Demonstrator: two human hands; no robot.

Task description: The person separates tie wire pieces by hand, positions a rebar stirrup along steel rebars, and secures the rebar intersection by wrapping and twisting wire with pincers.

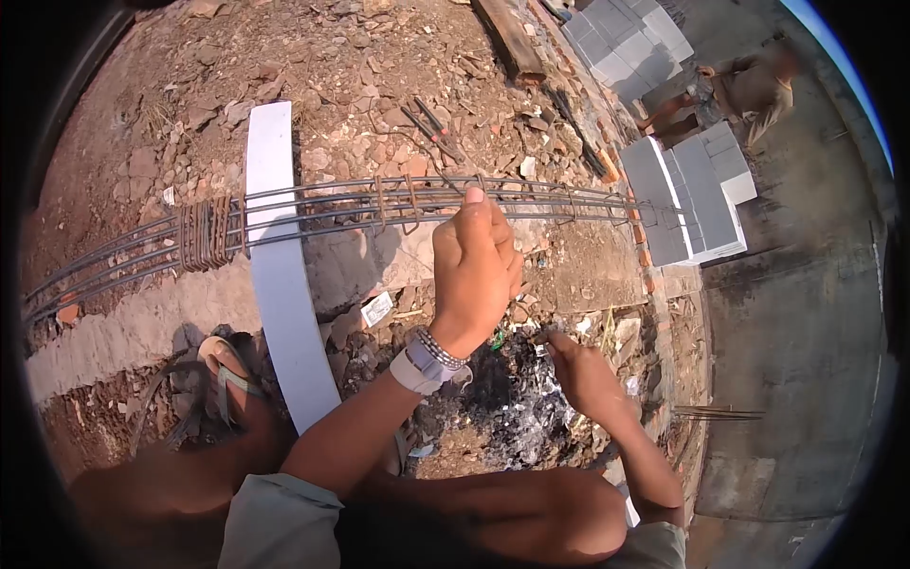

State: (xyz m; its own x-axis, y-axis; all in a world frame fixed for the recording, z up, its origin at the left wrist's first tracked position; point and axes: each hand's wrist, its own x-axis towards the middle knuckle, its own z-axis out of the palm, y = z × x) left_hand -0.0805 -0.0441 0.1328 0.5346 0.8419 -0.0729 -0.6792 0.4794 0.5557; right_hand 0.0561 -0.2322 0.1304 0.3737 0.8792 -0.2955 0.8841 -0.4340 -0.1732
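A long rebar cage (332, 199) of thin steel bars runs across in front of me, with square stirrups (396, 204) around the bars. Several more rusty stirrups (204, 233) are bunched together toward its left end. My left hand (477, 266), with a watch (427, 362) and beaded bracelet at the wrist, is closed at the lower bars, its thumb pressed against them beside a stirrup. My right hand (590, 379) is lower and to the right, apart from the cage. Its fingers are pinched; what they hold, if anything, I cannot make out.
A white board (284, 275) lies crosswise under the bars. Dark ash (517, 398) covers the ground below my hands. Dark pincer-like tools (431, 131) and a timber beam (510, 43) lie on the rubble beyond. Grey blocks (706, 171) are stacked at right, near another person (754, 90).
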